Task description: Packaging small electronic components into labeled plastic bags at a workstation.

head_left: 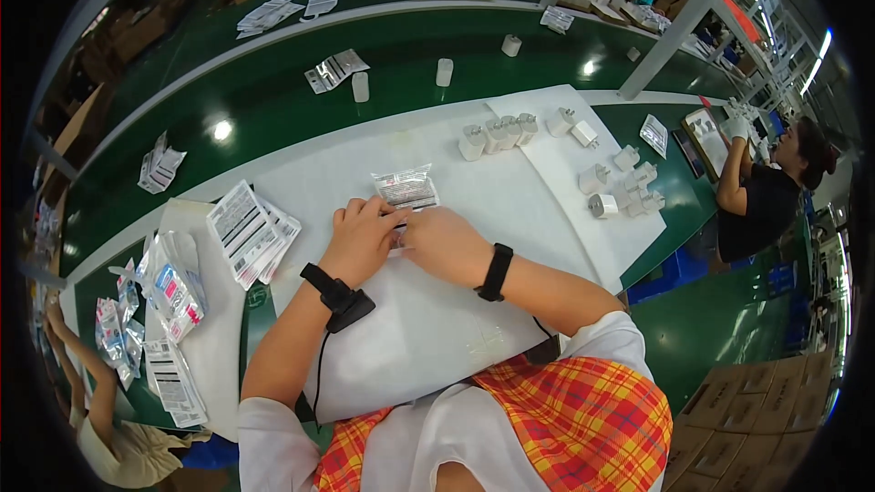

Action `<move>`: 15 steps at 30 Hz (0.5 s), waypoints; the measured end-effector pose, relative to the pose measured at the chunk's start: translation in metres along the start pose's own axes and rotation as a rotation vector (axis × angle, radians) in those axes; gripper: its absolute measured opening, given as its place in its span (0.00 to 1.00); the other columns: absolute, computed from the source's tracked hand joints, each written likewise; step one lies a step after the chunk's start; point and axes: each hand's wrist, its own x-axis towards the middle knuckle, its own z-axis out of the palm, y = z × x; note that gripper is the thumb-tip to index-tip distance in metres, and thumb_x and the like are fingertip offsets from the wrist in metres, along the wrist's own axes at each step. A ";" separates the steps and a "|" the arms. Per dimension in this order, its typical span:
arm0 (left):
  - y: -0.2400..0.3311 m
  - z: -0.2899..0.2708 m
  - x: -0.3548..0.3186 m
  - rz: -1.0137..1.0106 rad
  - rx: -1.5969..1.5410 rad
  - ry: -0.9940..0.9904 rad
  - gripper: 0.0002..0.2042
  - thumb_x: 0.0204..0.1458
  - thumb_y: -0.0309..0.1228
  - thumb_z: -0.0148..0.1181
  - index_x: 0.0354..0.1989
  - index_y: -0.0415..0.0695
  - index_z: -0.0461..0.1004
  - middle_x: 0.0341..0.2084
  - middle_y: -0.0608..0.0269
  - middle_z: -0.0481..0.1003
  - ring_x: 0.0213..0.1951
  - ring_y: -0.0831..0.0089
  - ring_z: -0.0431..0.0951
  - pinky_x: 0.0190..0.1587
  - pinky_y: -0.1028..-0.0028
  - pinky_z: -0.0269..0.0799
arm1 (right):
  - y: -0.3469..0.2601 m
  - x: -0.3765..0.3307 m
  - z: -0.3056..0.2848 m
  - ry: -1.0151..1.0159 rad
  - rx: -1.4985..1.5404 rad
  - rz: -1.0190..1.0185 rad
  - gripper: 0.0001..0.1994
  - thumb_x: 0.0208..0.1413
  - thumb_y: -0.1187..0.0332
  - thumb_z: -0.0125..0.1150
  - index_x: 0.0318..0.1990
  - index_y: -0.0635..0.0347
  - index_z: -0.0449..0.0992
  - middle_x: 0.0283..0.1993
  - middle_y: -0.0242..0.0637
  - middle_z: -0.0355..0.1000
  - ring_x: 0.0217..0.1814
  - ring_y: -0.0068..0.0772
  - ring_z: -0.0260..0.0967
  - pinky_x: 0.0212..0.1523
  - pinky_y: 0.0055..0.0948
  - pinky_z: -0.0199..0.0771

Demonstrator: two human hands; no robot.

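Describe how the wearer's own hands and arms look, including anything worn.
The left hand and right hand are ungloved. The left wrist carries a black strap with a boxy black module; a thin black cable hangs below. The right wrist wears a black wristband. White sleeves leave both forearms bare.

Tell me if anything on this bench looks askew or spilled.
Slightly untidy: the loose white adapters at the right point different ways, some tipped over, unlike the neat upright row of adapters beside them. No spill shows.
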 end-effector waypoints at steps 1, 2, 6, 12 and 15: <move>-0.001 0.000 0.002 0.009 -0.003 -0.001 0.19 0.51 0.26 0.57 0.51 0.59 0.77 0.43 0.70 0.72 0.52 0.63 0.64 0.55 0.61 0.53 | 0.000 0.001 0.012 0.088 0.011 -0.034 0.06 0.43 0.75 0.61 0.31 0.62 0.79 0.39 0.48 0.74 0.42 0.48 0.72 0.42 0.41 0.71; -0.002 0.000 0.003 0.012 0.002 -0.011 0.19 0.50 0.26 0.58 0.52 0.60 0.76 0.44 0.71 0.71 0.51 0.64 0.64 0.55 0.61 0.53 | 0.004 0.001 0.021 0.175 0.022 -0.070 0.05 0.43 0.75 0.61 0.29 0.63 0.79 0.38 0.48 0.74 0.41 0.48 0.72 0.41 0.42 0.71; -0.007 -0.001 0.001 -0.005 0.000 -0.027 0.21 0.50 0.27 0.59 0.54 0.61 0.75 0.45 0.71 0.69 0.50 0.64 0.64 0.54 0.62 0.54 | 0.006 0.006 0.022 0.042 0.128 0.039 0.01 0.43 0.77 0.59 0.26 0.64 0.76 0.37 0.48 0.73 0.40 0.49 0.71 0.40 0.42 0.71; -0.007 0.003 0.005 -0.012 0.035 -0.015 0.21 0.51 0.29 0.59 0.54 0.62 0.74 0.45 0.71 0.70 0.51 0.65 0.64 0.55 0.62 0.54 | 0.012 0.002 0.027 0.084 0.194 -0.104 0.02 0.45 0.78 0.56 0.28 0.63 0.73 0.37 0.46 0.71 0.42 0.50 0.69 0.42 0.43 0.69; -0.010 0.004 0.006 0.008 0.015 -0.041 0.21 0.51 0.28 0.57 0.55 0.60 0.74 0.46 0.69 0.69 0.52 0.65 0.63 0.55 0.62 0.52 | 0.009 -0.020 -0.006 0.013 0.148 -0.286 0.05 0.45 0.79 0.54 0.31 0.62 0.71 0.35 0.44 0.69 0.43 0.50 0.66 0.43 0.41 0.67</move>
